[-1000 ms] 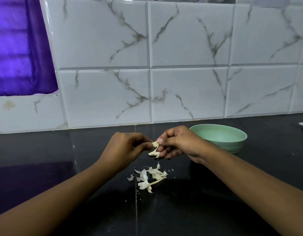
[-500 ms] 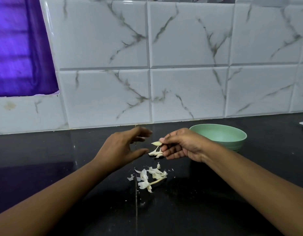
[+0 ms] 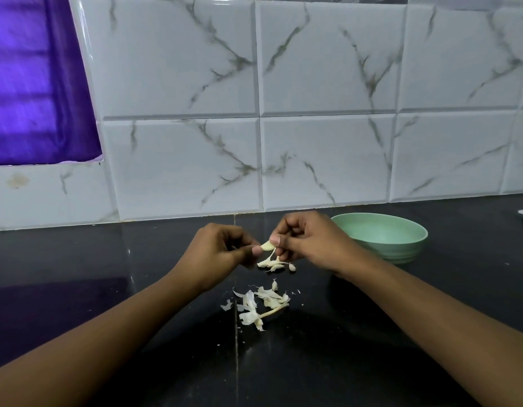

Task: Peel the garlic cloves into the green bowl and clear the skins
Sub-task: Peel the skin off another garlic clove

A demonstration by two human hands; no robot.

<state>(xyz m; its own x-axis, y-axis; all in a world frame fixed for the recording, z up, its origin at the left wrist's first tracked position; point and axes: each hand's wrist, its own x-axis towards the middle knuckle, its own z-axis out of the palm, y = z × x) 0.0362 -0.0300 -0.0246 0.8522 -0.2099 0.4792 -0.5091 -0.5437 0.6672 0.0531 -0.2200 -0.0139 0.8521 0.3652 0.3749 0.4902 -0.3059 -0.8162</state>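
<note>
While your right hand (image 3: 310, 245) and left hand (image 3: 222, 251) both pinch the garlic clove (image 3: 267, 246), tug its dangling skin (image 3: 271, 262) toward 6 o'clock; green bowl (image 3: 401, 251) sits at 3 o'clock.

A pale garlic clove (image 3: 267, 245) is pinched between the left hand (image 3: 219, 251) and the right hand (image 3: 310, 242), with thin skin strips (image 3: 273, 262) dangling from it. Loose white skins (image 3: 260, 304) lie piled on the counter (image 3: 371, 333) below. The green bowl (image 3: 380, 237) stands upright to the right.
</note>
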